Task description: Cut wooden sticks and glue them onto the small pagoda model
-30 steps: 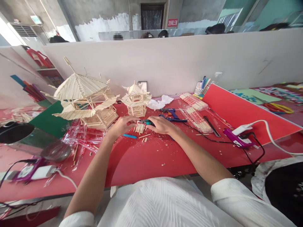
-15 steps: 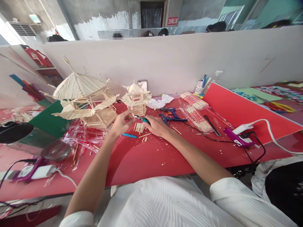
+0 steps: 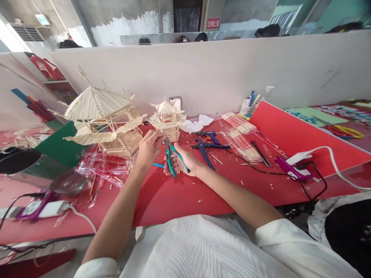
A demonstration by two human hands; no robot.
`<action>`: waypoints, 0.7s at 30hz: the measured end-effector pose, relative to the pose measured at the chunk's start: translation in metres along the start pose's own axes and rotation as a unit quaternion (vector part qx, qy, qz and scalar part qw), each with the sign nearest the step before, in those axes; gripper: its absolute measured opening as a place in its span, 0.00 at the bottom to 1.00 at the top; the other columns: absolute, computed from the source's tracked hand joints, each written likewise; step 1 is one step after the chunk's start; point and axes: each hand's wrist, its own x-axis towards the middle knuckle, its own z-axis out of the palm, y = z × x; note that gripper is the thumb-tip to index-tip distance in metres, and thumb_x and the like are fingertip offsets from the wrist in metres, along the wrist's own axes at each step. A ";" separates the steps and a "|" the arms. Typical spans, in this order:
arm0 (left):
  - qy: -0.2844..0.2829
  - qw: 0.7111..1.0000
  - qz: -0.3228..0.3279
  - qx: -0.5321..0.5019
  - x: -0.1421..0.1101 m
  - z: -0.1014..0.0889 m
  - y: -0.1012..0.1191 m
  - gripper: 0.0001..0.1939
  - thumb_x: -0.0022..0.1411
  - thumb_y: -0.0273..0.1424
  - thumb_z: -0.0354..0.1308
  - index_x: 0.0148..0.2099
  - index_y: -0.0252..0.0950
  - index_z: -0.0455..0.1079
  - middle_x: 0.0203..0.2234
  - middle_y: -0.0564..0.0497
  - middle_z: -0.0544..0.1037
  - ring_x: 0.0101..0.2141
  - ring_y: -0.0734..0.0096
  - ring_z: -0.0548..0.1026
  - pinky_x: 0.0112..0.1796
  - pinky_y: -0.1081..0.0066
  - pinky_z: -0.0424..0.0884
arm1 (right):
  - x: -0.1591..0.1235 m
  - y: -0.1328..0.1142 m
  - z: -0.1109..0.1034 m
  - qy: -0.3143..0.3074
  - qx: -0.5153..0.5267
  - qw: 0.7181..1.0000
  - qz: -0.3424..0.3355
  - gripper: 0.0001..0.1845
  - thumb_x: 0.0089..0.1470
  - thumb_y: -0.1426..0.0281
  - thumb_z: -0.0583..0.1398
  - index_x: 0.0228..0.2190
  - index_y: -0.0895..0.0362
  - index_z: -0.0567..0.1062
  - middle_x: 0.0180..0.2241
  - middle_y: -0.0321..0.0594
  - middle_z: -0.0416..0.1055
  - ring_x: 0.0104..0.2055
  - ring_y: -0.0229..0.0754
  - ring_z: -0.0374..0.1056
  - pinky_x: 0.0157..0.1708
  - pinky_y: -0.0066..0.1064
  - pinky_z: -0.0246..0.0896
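Teal-handled pliers [image 3: 170,164] lie in my right hand [image 3: 185,160], their handles spread and their jaws pointing up and away from me. Close beside the jaws, my left hand [image 3: 150,148] is closed in a pinch; whatever it may hold is too small to make out. Just beyond both hands stands a small pavilion model [image 3: 168,119] built of thin wooden sticks. A larger stick pavilion [image 3: 100,119] with a sloping roof stands to the left. A blue pen-like stick [image 3: 158,165] shows partly behind my hands.
Blue cutters [image 3: 205,152] and a blue glue gun [image 3: 213,137] lie right of my hands, near packs of sticks [image 3: 243,144]. Crumpled clear wrapping [image 3: 98,166] and a clear jar [image 3: 58,177] are at left. A red board [image 3: 307,135] leans at right, by a purple power strip [image 3: 295,170].
My right hand has turned palm up, and the pliers' handles have spread, now pointing toward me. My left hand remains pinched near the jaws. The small pile of cut sticks is now hidden behind my hands.
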 end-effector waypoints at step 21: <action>-0.091 0.996 0.012 0.010 0.002 0.000 -0.027 0.11 0.67 0.32 0.54 0.39 0.38 0.78 0.35 0.48 0.80 0.38 0.65 0.75 0.44 0.67 0.70 | 0.016 0.033 0.019 -0.004 0.173 0.985 0.023 0.34 0.63 0.41 0.40 0.34 0.56 0.68 0.22 0.38 0.69 0.22 0.41 0.66 0.24 0.33 0.64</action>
